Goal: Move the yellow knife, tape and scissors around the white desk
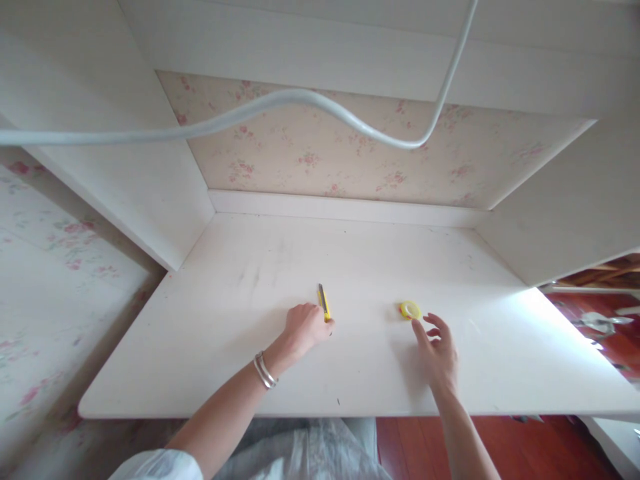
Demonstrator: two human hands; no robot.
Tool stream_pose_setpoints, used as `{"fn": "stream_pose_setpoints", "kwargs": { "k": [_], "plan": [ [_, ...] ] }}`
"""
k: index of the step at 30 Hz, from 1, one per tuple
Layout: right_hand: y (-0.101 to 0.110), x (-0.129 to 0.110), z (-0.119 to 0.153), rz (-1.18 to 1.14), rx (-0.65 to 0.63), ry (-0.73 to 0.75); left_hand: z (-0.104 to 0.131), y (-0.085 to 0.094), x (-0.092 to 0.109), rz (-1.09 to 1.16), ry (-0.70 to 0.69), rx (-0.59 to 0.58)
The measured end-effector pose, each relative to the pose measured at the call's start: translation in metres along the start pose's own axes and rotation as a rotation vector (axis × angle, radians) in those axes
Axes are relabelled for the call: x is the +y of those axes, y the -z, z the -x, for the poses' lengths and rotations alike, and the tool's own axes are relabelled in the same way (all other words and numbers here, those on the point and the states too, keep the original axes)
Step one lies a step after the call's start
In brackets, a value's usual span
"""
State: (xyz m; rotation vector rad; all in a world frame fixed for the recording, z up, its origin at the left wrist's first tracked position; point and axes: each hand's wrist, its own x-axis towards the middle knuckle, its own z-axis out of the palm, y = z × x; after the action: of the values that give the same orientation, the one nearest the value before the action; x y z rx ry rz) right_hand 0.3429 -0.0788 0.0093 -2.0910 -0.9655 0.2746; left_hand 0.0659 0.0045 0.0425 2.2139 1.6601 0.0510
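Plainly two reaches over one white desk (240,347). Left hand (306,328) curled loosely, fingertips touching the near end of a yellow utility knife (324,302); contact certain, but whether actually pinched or merely touched, impossible to tell from this angle. Knife flat on the desktop, long axis running almost straight away from the body, leaning slightly leftward at the far end, so that the near end sits at the fingertips and the rest lies beyond them. Right hand (437,350) spread, fingers fanned and apart, holding nothing, raised just above or resting lightly on the surface. Small yellow tape roll (410,309) lying flat just beyond and a little left of the right fingertips, close but not touching. Knife and roll roughly level with each other across the desk, well apart, each nearest its own hand: knife to the left, roll to the right. Silver bracelets (265,371) around the left wrist. White cable (280,101) sagging across the upper view, in front of the flowered wallpaper (350,157) at the back of the alcove. Red floor (420,447) visible below the front edge of the desk.
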Motion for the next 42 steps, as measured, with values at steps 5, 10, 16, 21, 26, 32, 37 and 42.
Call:
{"fn": "stream_pose_setpoints", "kwargs": {
  "k": [5, 10, 16, 21, 26, 32, 37, 42],
  "plan": [
    [0.000, 0.001, 0.020, -0.108, 0.024, -0.081, -0.014, -0.006, 0.042, 0.003, -0.063, -0.058],
    [0.000, 0.001, 0.021, -0.116, 0.019, -0.098, -0.020, -0.019, 0.095, 0.050, -0.168, -0.114],
    [-0.002, 0.002, 0.018, -0.084, -0.014, -0.106, -0.027, -0.030, 0.133, 0.049, -0.241, -0.116],
    [-0.004, 0.003, 0.017, -0.083, -0.029, -0.102, -0.027, -0.034, 0.140, 0.074, -0.264, -0.102],
    [-0.001, 0.004, 0.020, -0.128, -0.004, -0.066, -0.018, -0.026, 0.110, 0.135, -0.266, -0.064],
    [-0.012, -0.022, 0.052, -0.099, -0.104, 0.151, 0.002, -0.004, 0.019, 0.296, -0.226, 0.005],
    [-0.053, -0.087, 0.083, -0.242, -0.459, 0.371, 0.016, 0.009, -0.028, 0.645, -0.163, 0.053],
    [-0.098, -0.132, 0.089, -0.262, -0.653, 0.466, 0.020, 0.009, -0.038, 0.774, -0.072, 0.108]
  ]
}}
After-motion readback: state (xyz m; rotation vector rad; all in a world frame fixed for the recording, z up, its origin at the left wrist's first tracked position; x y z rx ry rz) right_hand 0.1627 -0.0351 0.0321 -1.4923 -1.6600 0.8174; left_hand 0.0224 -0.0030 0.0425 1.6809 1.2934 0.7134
